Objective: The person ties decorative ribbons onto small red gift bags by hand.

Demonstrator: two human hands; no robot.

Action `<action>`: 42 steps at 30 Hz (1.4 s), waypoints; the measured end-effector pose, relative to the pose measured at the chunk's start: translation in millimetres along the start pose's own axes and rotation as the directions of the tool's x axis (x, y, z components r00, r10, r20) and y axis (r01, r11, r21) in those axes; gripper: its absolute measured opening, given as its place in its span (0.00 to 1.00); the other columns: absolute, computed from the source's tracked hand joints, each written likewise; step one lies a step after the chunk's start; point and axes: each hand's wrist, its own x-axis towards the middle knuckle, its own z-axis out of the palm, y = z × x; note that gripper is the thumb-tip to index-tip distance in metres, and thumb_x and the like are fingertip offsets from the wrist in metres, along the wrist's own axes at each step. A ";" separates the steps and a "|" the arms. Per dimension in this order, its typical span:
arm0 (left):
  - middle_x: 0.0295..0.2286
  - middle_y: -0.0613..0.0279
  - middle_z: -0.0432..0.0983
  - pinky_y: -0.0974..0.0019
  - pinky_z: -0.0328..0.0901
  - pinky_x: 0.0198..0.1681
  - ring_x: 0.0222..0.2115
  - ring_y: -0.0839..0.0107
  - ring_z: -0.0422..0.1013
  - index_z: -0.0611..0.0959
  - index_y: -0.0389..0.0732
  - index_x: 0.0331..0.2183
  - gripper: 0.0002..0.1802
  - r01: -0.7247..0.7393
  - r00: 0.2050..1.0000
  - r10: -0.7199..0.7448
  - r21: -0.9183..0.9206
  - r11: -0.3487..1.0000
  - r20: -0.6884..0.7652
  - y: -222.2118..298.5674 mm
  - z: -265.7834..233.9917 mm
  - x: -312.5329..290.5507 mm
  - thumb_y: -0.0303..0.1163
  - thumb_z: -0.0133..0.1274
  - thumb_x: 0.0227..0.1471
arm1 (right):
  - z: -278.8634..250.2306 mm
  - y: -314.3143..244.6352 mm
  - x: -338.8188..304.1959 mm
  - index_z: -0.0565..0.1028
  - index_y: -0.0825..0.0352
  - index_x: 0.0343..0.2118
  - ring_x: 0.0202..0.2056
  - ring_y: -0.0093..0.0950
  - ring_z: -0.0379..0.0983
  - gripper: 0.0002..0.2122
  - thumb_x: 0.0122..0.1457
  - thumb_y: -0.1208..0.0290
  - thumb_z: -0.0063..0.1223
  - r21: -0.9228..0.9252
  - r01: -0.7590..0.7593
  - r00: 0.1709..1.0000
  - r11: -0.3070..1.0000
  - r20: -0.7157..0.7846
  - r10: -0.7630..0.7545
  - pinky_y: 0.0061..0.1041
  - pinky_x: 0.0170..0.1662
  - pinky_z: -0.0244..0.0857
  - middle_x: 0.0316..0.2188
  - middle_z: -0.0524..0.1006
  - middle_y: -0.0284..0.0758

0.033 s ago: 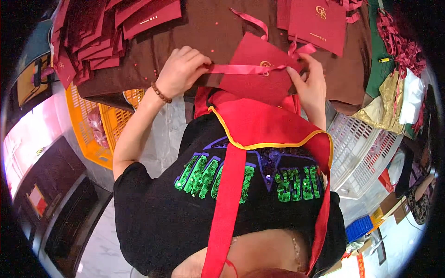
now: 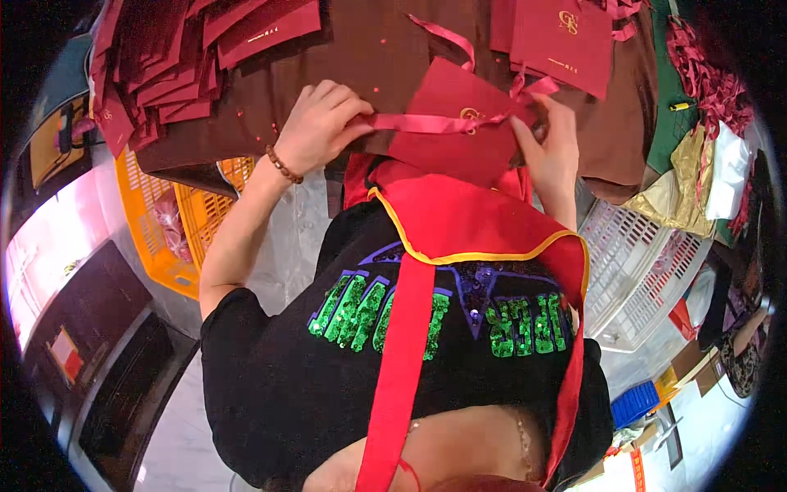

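Observation:
A flat dark red paper bag (image 2: 447, 98) with a gold emblem lies tilted at the table's near edge, close to my red apron. Across its face runs a pink-red ribbon (image 2: 418, 124), stretched between my hands. My left hand (image 2: 324, 123) is closed on the ribbon's left end, fingers pinched together. At the bag's right edge, my right hand (image 2: 549, 139) pinches the ribbon by a small loop, its thumb resting over the bag. Another strand of ribbon curls from the bag's top onto the brown cloth.
Dark red bags (image 2: 172, 66) pile up on the brown-covered table (image 2: 352, 49) at left. More lie stacked (image 2: 561, 49) at far right, near bundled ribbons (image 2: 709, 82). An orange crate (image 2: 152, 221) stands below left, a white basket (image 2: 631, 279) below right.

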 end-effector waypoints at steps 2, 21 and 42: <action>0.31 0.66 0.70 0.64 0.58 0.35 0.36 0.65 0.64 0.76 0.45 0.30 0.11 -0.010 0.998 0.011 0.022 1.000 -0.055 7.2 2.0 -1.3 0.33 0.57 0.40 | 5.4 -1.2 8.0 0.72 0.67 0.38 0.31 0.27 0.68 0.10 0.51 0.75 0.53 -0.035 0.189 0.972 0.981 -0.137 -0.192 0.22 0.35 0.62 0.36 0.70 0.37; 0.25 0.70 0.73 0.79 0.61 0.30 0.25 0.83 0.65 0.77 0.36 0.30 0.06 0.510 0.778 -0.576 -0.787 0.347 0.250 -22.6 -36.3 -44.7 0.24 0.55 0.46 | 40.0 -18.1 36.1 0.73 0.69 0.37 0.37 0.35 0.71 0.09 0.52 0.75 0.50 0.167 0.365 0.925 0.916 0.048 -0.377 0.27 0.40 0.64 0.34 0.73 0.41; 0.22 0.62 0.70 0.70 0.63 0.32 0.25 0.72 0.68 0.68 0.35 0.44 0.16 -0.049 0.911 -0.411 -0.980 -0.194 0.036 35.9 -7.8 50.7 0.29 0.46 0.54 | 12.9 -22.4 42.3 0.72 0.70 0.40 0.31 0.24 0.72 0.12 0.55 0.71 0.49 0.173 0.154 0.931 0.973 0.303 -0.201 0.21 0.35 0.64 0.30 0.77 0.39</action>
